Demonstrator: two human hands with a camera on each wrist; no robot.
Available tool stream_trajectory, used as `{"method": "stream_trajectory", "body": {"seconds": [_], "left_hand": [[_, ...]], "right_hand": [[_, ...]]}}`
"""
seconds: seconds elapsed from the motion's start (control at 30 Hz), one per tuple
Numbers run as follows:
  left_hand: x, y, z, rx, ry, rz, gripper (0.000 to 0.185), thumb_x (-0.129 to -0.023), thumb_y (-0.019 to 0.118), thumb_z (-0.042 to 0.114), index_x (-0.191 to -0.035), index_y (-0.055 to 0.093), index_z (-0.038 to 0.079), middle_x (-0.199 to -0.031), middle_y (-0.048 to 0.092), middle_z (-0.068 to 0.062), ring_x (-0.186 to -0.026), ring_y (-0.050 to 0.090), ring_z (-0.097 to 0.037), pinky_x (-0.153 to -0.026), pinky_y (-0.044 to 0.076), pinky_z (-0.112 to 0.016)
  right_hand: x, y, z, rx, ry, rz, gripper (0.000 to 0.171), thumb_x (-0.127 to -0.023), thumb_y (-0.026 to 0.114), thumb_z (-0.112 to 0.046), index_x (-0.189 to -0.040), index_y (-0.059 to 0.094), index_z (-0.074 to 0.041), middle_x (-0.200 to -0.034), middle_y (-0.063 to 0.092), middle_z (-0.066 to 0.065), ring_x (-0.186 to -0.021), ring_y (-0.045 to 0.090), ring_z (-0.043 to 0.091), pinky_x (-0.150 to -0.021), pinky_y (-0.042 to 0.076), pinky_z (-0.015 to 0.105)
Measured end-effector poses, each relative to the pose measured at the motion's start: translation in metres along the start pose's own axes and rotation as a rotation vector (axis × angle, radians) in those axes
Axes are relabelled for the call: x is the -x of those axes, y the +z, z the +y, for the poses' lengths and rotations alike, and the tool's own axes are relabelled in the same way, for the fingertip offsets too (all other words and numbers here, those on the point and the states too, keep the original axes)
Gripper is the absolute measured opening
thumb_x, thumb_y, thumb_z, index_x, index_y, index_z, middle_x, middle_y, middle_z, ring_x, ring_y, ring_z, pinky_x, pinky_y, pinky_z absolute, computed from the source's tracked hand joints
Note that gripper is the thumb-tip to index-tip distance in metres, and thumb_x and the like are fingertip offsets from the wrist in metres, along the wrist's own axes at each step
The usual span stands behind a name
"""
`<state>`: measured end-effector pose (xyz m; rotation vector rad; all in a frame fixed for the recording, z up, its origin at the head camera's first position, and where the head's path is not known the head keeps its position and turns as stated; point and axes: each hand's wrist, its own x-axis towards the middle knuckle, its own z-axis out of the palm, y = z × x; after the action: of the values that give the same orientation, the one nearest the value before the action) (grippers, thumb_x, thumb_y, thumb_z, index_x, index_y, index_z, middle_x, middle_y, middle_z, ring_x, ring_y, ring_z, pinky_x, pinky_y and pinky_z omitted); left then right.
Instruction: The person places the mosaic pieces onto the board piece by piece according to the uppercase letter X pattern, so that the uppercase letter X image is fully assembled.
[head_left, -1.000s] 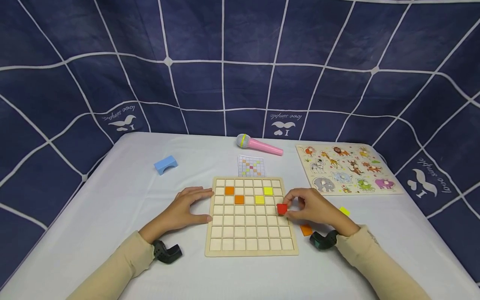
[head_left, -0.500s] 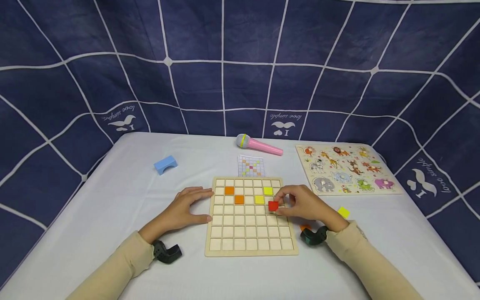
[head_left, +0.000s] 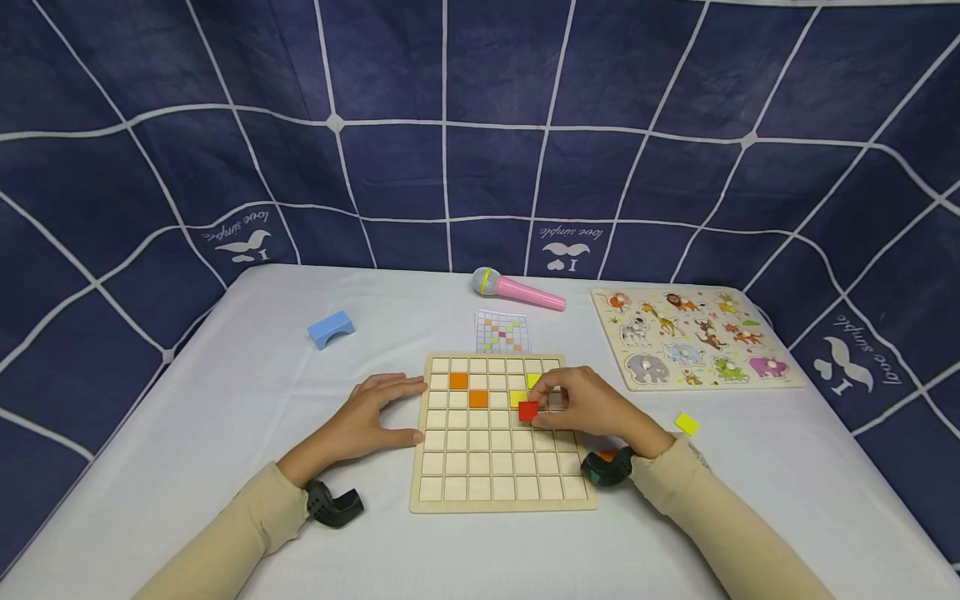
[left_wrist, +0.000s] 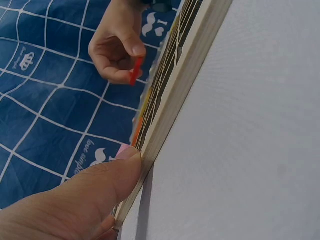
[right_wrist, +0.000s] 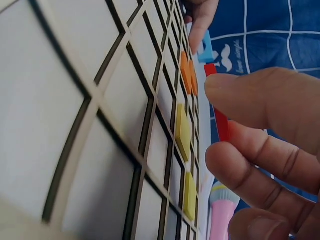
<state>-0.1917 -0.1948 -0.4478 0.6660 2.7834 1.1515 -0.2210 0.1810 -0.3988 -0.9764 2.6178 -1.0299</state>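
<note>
Between thumb and fingers, my right hand [head_left: 585,404] pinches a square red tile [head_left: 528,411] above the gridded wooden board [head_left: 480,487]. The right wrist view shows the red tile [right_wrist: 218,107] on edge, apart from the board. Two orange tiles [head_left: 458,381] lie in the board's upper left cells. Two yellow tiles [head_left: 517,399] lie in its upper right cells, partly covered by the right fingers. My left hand [head_left: 367,421] rests at the board's left edge, its thumb [left_wrist: 107,175] touching the rim in the left wrist view.
A printed pattern card [head_left: 502,332] lies behind the board, and a pink toy microphone [head_left: 525,291] beyond it. An animal puzzle board [head_left: 693,340] is at the right, a blue arch block [head_left: 331,330] at the left. Loose yellow [head_left: 687,424] and orange tiles sit right of the board.
My right hand has carried the red tile leftward from the board's right edge to over its right-middle cells. The left hand has stayed in place.
</note>
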Motion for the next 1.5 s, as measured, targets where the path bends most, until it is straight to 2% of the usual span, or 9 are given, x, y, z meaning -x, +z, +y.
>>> {"method": "stream_trajectory", "body": {"seconds": [0.23, 0.5, 0.77, 1.0, 1.5], "left_hand": [[0.0, 0.0, 0.0, 0.0, 0.001, 0.0, 0.076, -0.085, 0.095, 0.034, -0.149, 0.066, 0.007, -0.157, 0.059, -0.015, -0.15, 0.04, -0.046, -0.117, 0.025, -0.072], [0.0, -0.001, 0.0, 0.0, 0.0, -0.002, 0.076, -0.085, 0.095, 0.033, -0.149, 0.065, 0.006, -0.157, 0.059, -0.016, -0.15, 0.04, -0.047, -0.117, 0.025, -0.072], [-0.001, -0.002, 0.001, 0.0, -0.002, -0.003, 0.075, -0.085, 0.095, 0.033, -0.149, 0.066, 0.006, -0.157, 0.059, -0.017, -0.149, 0.04, -0.048, -0.117, 0.025, -0.072], [0.0, -0.002, 0.001, -0.005, -0.002, -0.003, 0.075, -0.085, 0.095, 0.032, -0.149, 0.066, 0.006, -0.156, 0.059, -0.017, -0.149, 0.04, -0.048, -0.117, 0.025, -0.072], [0.0, -0.002, 0.002, -0.007, -0.007, -0.011, 0.075, -0.085, 0.094, 0.033, -0.15, 0.065, 0.007, -0.158, 0.058, -0.016, -0.15, 0.039, -0.046, -0.117, 0.025, -0.071]], "right_hand": [[-0.007, 0.006, -0.006, 0.012, 0.028, -0.006, 0.017, -0.085, 0.092, -0.014, -0.093, 0.077, -0.015, -0.085, 0.069, -0.007, -0.06, 0.046, 0.006, -0.06, 0.04, 0.026], [-0.015, 0.012, -0.01, 0.058, 0.001, -0.027, 0.017, -0.085, 0.092, -0.012, -0.093, 0.077, -0.015, -0.082, 0.065, -0.013, -0.068, 0.047, 0.006, -0.064, 0.04, 0.026], [-0.02, 0.016, -0.014, 0.068, 0.008, -0.05, 0.016, -0.085, 0.091, -0.011, -0.092, 0.077, -0.014, -0.08, 0.063, -0.015, -0.067, 0.046, 0.005, -0.067, 0.041, 0.027], [-0.025, 0.021, -0.018, 0.088, 0.03, -0.069, 0.018, -0.084, 0.092, -0.012, -0.091, 0.077, -0.015, -0.079, 0.062, -0.014, -0.07, 0.048, 0.005, -0.071, 0.044, 0.027], [-0.031, 0.026, -0.024, 0.144, 0.029, -0.083, 0.018, -0.083, 0.091, -0.009, -0.091, 0.076, -0.015, -0.078, 0.062, -0.012, -0.077, 0.054, 0.006, -0.07, 0.046, 0.027]]}}
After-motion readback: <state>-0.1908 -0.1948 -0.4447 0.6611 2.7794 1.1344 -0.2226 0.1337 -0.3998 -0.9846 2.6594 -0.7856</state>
